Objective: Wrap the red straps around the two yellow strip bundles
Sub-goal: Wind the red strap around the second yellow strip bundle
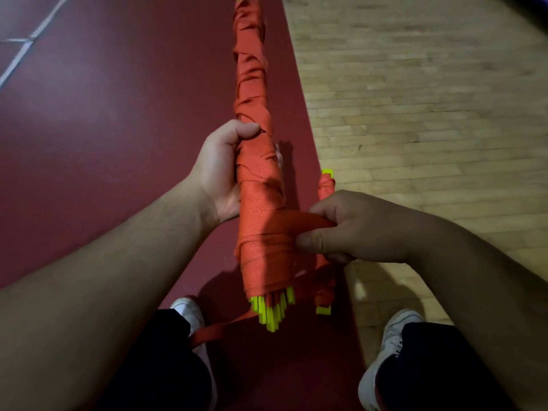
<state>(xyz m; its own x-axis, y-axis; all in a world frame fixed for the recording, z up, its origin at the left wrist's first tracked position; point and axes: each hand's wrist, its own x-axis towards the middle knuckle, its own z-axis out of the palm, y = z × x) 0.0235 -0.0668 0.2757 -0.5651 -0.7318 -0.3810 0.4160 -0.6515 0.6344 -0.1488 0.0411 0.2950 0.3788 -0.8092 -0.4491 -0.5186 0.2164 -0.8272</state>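
The person holds one yellow strip bundle point(272, 310) up in front of the body, over the edge of the red mat point(118, 129). Its long axis runs straight away from the person, with the bare yellow tips pointing back toward the feet. As a whole it looks stiff and fairly light. The woven red strap point(296, 225) is soft and would likely slacken if released. The left hand point(219, 173) has a closed grip round the wrapped middle, a sensible place to hold. The right hand point(355, 229) pinches the strap taut near the lower end. The second bundle point(323, 310), seemingly wrapped too, lies on the floor beneath the right hand, roughly parallel.
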